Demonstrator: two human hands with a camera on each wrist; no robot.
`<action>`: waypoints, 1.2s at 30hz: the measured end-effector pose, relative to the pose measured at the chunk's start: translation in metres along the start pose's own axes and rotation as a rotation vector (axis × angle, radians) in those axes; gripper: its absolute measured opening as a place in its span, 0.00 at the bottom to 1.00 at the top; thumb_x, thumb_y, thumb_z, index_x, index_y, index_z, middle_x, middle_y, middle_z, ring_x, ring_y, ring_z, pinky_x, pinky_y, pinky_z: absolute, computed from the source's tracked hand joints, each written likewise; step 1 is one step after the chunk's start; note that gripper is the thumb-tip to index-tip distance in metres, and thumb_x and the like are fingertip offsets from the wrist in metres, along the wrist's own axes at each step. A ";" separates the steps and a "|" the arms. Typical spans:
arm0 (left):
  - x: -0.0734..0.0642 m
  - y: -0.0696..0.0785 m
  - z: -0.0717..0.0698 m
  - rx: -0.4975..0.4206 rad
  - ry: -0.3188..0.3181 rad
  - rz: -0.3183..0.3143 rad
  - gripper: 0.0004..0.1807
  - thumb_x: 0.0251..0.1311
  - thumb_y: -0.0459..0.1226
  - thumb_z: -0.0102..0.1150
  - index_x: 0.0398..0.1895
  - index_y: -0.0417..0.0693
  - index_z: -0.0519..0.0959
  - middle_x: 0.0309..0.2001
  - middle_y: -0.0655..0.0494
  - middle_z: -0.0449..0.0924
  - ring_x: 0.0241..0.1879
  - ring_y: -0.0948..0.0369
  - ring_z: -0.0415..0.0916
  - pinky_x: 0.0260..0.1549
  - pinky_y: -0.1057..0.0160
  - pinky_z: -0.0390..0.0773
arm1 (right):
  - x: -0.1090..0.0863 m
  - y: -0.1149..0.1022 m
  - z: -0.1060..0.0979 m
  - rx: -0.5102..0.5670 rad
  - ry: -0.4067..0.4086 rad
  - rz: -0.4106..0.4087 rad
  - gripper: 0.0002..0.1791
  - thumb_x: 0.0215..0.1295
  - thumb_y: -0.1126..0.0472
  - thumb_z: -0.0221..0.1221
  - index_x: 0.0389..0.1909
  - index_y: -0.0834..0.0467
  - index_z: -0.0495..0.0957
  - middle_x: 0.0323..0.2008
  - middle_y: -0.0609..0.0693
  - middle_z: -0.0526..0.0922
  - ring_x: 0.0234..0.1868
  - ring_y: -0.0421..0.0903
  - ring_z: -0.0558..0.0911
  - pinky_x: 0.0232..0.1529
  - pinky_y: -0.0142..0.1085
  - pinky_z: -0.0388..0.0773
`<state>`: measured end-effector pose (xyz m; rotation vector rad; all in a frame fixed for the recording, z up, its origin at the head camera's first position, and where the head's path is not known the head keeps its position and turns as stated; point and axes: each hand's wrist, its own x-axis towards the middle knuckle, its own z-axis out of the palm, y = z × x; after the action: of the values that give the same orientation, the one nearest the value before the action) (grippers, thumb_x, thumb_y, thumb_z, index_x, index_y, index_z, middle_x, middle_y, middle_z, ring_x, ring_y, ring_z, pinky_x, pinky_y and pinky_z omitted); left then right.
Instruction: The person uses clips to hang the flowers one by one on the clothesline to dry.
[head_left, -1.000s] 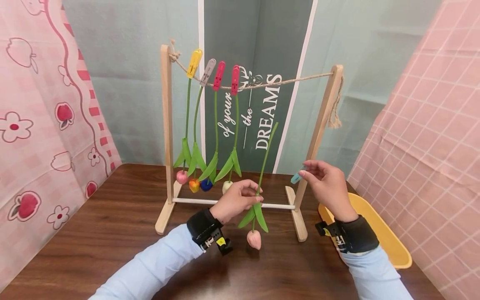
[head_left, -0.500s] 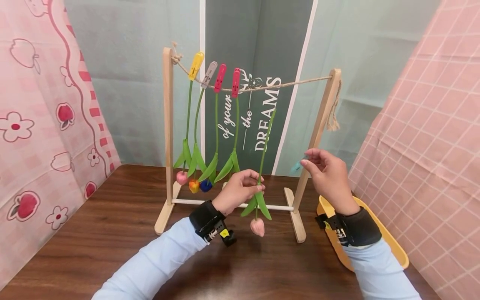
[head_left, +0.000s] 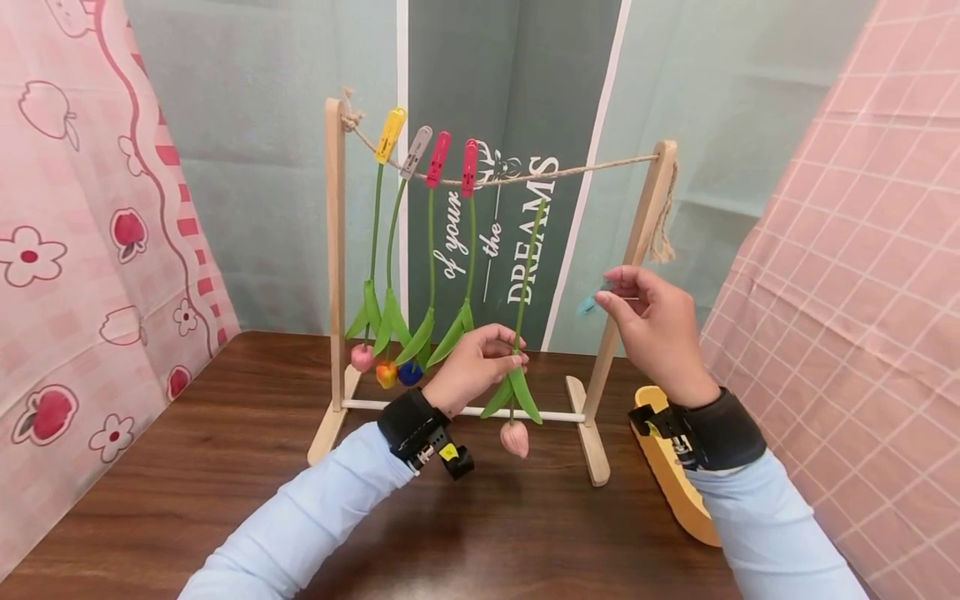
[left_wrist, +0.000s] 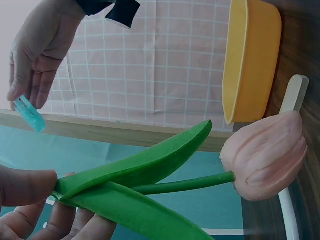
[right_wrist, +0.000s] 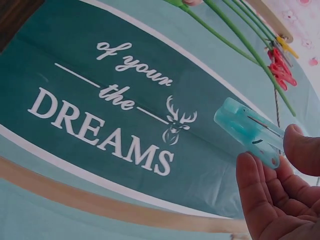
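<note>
My left hand (head_left: 476,364) pinches the stem of a pale pink artificial tulip (left_wrist: 265,157) just above its green leaves (left_wrist: 145,162). The flower hangs head down, and its bare stem end points up, overlapping the backdrop lettering below the rope (head_left: 592,167). To the right, my right hand (head_left: 656,329) holds a light blue clothespin (right_wrist: 247,127) between thumb and fingers, its tip pointing left toward the tulip. On the rope's left half, yellow (head_left: 390,135), grey (head_left: 416,152) and two red clothespins (head_left: 438,158) hold up tulips by their stems, heads downward.
The rope spans a wooden frame with a left post (head_left: 335,250), a right post (head_left: 637,242) and a white bottom bar (head_left: 555,415). A yellow basin (head_left: 667,467) stands on the brown table (head_left: 225,467) at right, partly behind my right forearm. Printed curtains surround the table.
Both hands have risen, the left one bringing the pink tulip's stem end up closer to the rope. My right hand has lifted the light blue clothespin higher beside the right post.
</note>
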<state>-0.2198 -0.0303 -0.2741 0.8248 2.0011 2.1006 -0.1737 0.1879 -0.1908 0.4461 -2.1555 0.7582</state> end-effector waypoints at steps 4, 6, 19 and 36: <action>0.001 0.002 -0.001 -0.009 0.010 0.002 0.09 0.64 0.23 0.55 0.47 0.34 0.74 0.39 0.41 0.81 0.42 0.52 0.82 0.36 0.65 0.80 | 0.010 -0.007 -0.001 0.007 0.013 -0.031 0.14 0.62 0.67 0.65 0.46 0.68 0.79 0.36 0.57 0.83 0.34 0.30 0.76 0.39 0.19 0.72; 0.002 0.003 -0.002 -0.003 0.020 0.000 0.09 0.64 0.23 0.55 0.47 0.34 0.74 0.39 0.41 0.81 0.43 0.51 0.82 0.35 0.65 0.79 | 0.016 -0.010 -0.002 0.004 0.028 -0.054 0.13 0.61 0.67 0.65 0.45 0.69 0.79 0.36 0.58 0.83 0.34 0.31 0.76 0.40 0.18 0.71; 0.012 0.004 -0.004 0.006 0.084 0.002 0.09 0.65 0.24 0.54 0.48 0.35 0.75 0.42 0.41 0.82 0.43 0.52 0.82 0.38 0.62 0.81 | 0.057 -0.036 -0.006 0.025 0.073 -0.124 0.12 0.63 0.65 0.65 0.44 0.67 0.81 0.36 0.57 0.84 0.34 0.30 0.77 0.40 0.20 0.73; 0.019 0.004 -0.006 -0.007 0.123 -0.001 0.09 0.65 0.24 0.54 0.48 0.35 0.75 0.45 0.36 0.80 0.47 0.46 0.80 0.38 0.62 0.81 | 0.107 -0.068 -0.004 0.195 0.110 -0.079 0.12 0.61 0.62 0.66 0.43 0.65 0.83 0.34 0.52 0.83 0.32 0.37 0.78 0.39 0.24 0.75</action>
<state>-0.2376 -0.0279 -0.2641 0.7088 2.0513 2.2069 -0.2022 0.1322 -0.0809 0.5733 -1.9585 0.9315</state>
